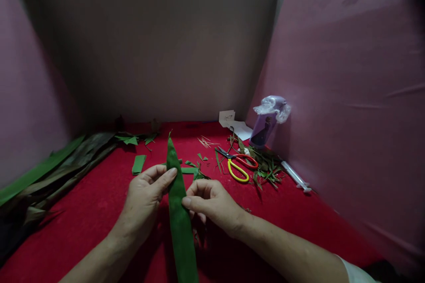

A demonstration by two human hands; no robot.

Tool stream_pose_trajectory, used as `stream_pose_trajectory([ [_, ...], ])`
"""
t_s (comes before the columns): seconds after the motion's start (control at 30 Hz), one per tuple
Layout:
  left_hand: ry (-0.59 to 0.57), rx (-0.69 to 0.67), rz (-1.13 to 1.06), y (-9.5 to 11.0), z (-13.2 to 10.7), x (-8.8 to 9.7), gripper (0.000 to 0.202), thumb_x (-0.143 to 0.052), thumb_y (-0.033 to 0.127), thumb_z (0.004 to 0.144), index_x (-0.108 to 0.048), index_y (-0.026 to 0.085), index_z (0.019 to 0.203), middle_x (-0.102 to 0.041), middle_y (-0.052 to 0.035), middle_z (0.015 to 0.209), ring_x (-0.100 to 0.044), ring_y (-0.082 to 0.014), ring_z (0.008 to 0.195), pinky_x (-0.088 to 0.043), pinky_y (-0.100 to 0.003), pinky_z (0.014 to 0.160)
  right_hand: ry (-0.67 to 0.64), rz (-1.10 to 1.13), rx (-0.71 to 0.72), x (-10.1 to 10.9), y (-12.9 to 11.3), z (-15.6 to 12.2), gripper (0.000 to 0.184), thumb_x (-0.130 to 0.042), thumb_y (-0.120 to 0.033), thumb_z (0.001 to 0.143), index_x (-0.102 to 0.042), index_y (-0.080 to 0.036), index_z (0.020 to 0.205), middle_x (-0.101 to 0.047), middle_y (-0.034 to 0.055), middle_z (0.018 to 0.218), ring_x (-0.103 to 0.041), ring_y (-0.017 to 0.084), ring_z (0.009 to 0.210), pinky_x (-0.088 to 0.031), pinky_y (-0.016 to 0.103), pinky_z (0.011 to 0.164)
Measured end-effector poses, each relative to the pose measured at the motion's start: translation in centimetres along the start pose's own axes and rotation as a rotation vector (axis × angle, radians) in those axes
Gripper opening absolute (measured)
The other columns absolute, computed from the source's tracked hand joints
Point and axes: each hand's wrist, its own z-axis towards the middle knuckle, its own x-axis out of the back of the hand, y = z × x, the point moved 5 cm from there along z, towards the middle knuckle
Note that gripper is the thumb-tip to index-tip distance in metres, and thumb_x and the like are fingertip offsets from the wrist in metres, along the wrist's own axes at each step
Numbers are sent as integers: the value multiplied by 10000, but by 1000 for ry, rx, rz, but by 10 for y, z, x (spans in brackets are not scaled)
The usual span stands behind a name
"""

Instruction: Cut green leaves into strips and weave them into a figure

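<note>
A long green leaf strip (179,216) runs from the bottom edge up to a pointed tip near the middle of the red cloth (99,203). My left hand (146,194) pinches its left edge, thumb and fingers closed on it. My right hand (209,203) pinches the right edge at about the same height, fingers curled onto the leaf. Both hands hold the strip just above the cloth.
Scissors (237,164) with yellow and red handles lie to the right among leaf trimmings (265,168). A purple bottle (265,126) wrapped in plastic, a syringe (296,177), toothpicks (206,142) and paper slips (232,121) sit behind. A pile of long leaves (49,172) lies left. Boards enclose the space.
</note>
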Motion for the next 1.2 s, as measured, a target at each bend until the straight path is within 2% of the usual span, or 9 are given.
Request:
stream_pose_trajectory([
  [0.1, 57, -14, -69, 4, 4, 5, 203, -792, 251, 614, -627, 149, 674, -588, 57, 552, -501, -50, 487, -407, -126, 464, -27, 3, -26, -3, 0, -2, 240, -684, -349, 666, -548, -152, 665, -549, -41, 543, -424, 43, 409, -304, 154, 383],
  [0.23, 92, -42, -164, 8, 6, 8, 217, -812, 233, 571, -640, 142, 668, -619, 40, 560, -529, -59, 496, -451, -122, 485, -11, -6, -33, -6, -3, -4, 250, -686, -351, 656, -536, -151, 654, -530, -49, 536, -414, 43, 401, -298, 163, 380],
  [0.5, 94, -3, -263, 8, 8, 8, 222, -824, 165, 560, -649, 141, 694, -665, 17, 631, -599, -85, 574, -516, -146, 567, 80, -116, 79, -5, -12, -7, 149, -599, -220, 719, -501, -162, 623, -473, -54, 543, -414, 66, 485, -324, 189, 460],
  [0.57, 32, 36, -287, 8, 7, 5, 212, -811, 178, 595, -652, 141, 730, -665, 9, 661, -602, -91, 590, -516, -158, 576, 101, -155, 102, -3, -14, -7, 148, -585, -208, 727, -496, -163, 619, -465, -51, 549, -408, 73, 505, -325, 201, 478],
  [0.7, -199, 186, -277, 3, -2, -11, 197, -732, 287, 713, -659, 142, 825, -661, -21, 718, -609, -127, 638, -516, -209, 586, 164, -169, 119, 5, -15, -6, 167, -578, -232, 735, -480, -168, 616, -437, -56, 545, -379, 76, 508, -305, 209, 482],
  [0.83, -296, 287, -177, -10, -11, -18, 202, -749, 182, 685, -679, 137, 869, -694, -41, 762, -640, -155, 692, -532, -245, 651, 195, -147, 115, 13, -15, -3, 177, -598, -269, 737, -496, -166, 636, -456, -48, 574, -404, 78, 532, -326, 202, 497],
  [0.97, -222, 300, -167, -18, -6, -13, 164, -762, 163, 663, -695, 137, 811, -717, -35, 720, -652, -146, 635, -540, -236, 614, 146, -139, 96, 14, -14, 1, 207, -573, -329, 777, -528, -160, 668, -479, -37, 587, -425, 80, 531, -344, 202, 498],
  [1.07, -121, 209, -162, -14, 3, -3, 150, -771, 167, 651, -694, 139, 777, -722, -21, 711, -649, -137, 623, -541, -225, 599, 106, -143, 79, 10, -13, 1, 236, -535, -357, 811, -539, -155, 688, -497, -27, 596, -448, 86, 540, -366, 211, 517],
  [1.2, 12, 91, -179, -2, 11, 9, 176, -787, 155, 629, -698, 127, 778, -730, -19, 752, -645, -119, 686, -531, -184, 646, 108, -155, 10, 6, -10, -2, 163, -613, -291, 746, -548, -149, 699, -531, -15, 636, -469, 95, 565, -378, 221, 534],
])
